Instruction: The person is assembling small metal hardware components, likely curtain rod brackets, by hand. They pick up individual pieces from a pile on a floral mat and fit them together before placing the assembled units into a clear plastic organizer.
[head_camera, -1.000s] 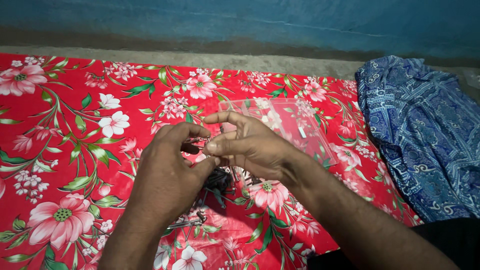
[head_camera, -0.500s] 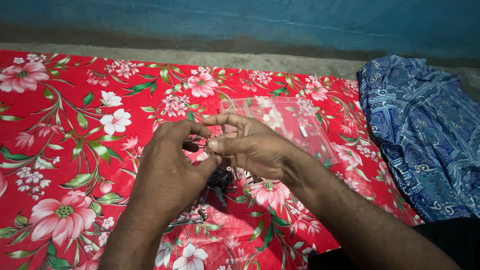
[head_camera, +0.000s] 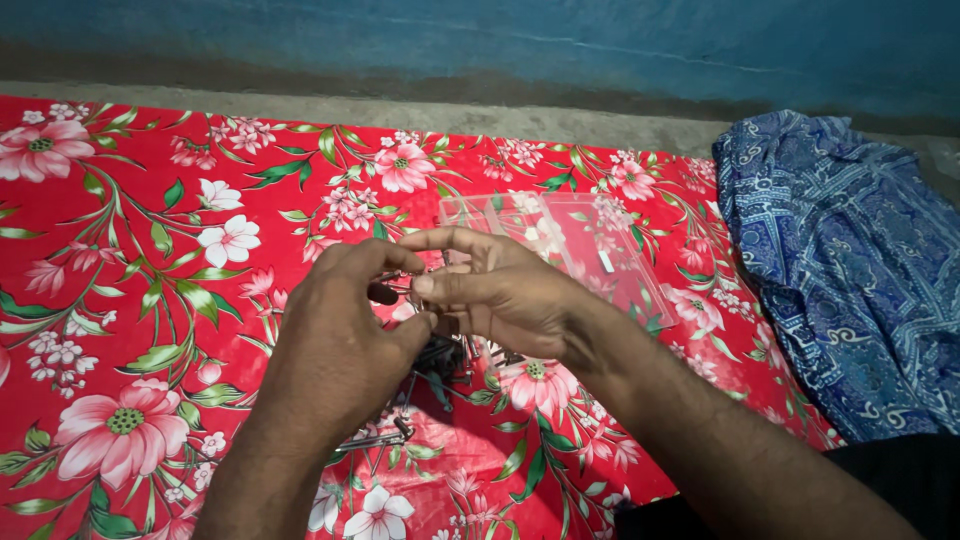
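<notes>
My left hand (head_camera: 335, 340) and my right hand (head_camera: 500, 292) meet over the red flowered cloth (head_camera: 150, 270), fingertips pinched together on a small thin metal piece (head_camera: 400, 288) that is mostly hidden between them. Just beneath the hands lies a little heap of dark metal clips or pins (head_camera: 440, 360), with a few thin ones (head_camera: 385, 432) spread toward me. A clear plastic box (head_camera: 590, 250) lies flat on the cloth just beyond my right hand.
A folded blue patterned cloth (head_camera: 840, 270) lies at the right, beside the red cloth. A bare concrete strip (head_camera: 500, 118) and a blue wall (head_camera: 600, 50) run along the far side.
Both hands stay pinched together in nearly the same place; only the fingers shift slightly on the small piece.
</notes>
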